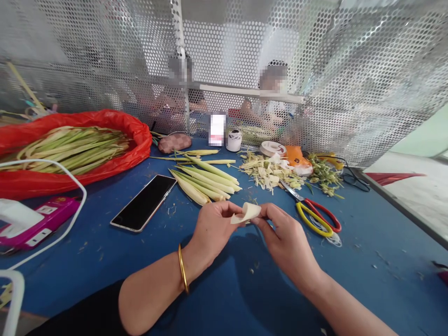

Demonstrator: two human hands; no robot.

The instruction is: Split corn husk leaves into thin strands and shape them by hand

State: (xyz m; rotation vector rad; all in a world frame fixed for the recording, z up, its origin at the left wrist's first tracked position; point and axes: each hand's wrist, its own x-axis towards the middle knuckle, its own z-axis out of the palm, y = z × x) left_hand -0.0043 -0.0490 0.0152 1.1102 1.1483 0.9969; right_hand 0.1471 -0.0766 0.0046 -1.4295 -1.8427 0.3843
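Observation:
Both of my hands meet over the blue table (224, 289) near its middle. My left hand (213, 228), with a gold bangle on the wrist, pinches one end of a pale cream folded leaf strip (247, 212). My right hand (285, 238) pinches the other end of the same strip. The strip is curled into a small fold between the fingertips. Just behind my hands lies a bundle of pale green leaf stalks (206, 179).
A black phone (144, 202) lies left of my hands. Red and yellow scissors (317, 215) lie to the right, beside a heap of leaf trimmings (269, 170). A red bag of green leaves (70, 149) sits far left, with a pink power strip (38, 224). People sit behind the perforated screen (315, 70).

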